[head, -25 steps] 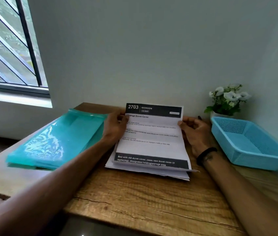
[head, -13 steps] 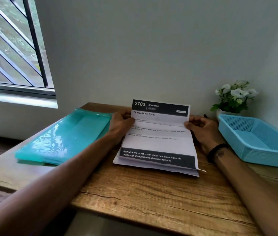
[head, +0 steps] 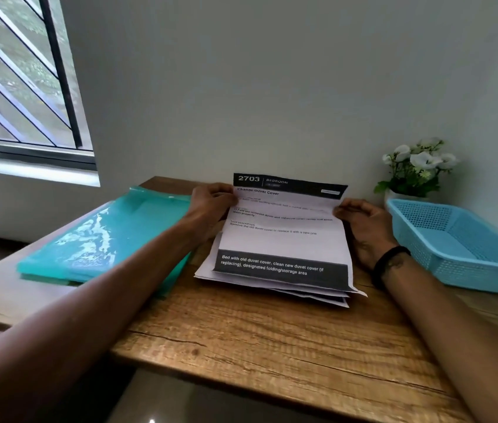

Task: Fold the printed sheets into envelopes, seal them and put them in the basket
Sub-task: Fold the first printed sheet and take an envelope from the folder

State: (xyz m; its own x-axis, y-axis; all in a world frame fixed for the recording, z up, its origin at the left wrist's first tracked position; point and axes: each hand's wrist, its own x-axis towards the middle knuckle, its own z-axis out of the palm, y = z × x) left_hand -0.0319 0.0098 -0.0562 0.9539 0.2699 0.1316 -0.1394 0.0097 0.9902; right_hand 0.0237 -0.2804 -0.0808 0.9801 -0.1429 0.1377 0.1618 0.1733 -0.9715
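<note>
A printed sheet (head: 284, 239) headed "2703 BEDROOM" tops a small pile of sheets (head: 318, 296) in the middle of the wooden table (head: 257, 340). Its far end is lifted and bends toward me. My left hand (head: 211, 206) pinches the sheet's upper left edge. My right hand (head: 363, 221) pinches its upper right edge. A stack of teal envelopes (head: 104, 236) lies to the left. The light blue basket (head: 461, 245) stands at the right, and nothing shows inside it.
A white pot of white flowers (head: 415, 169) stands behind the basket against the wall. A barred window (head: 19, 80) is at the upper left. The table's front edge runs near my forearms.
The top end of the sheet has curled further toward me. Both hands keep their hold on its edges. The camera has shifted slightly left and closer.
</note>
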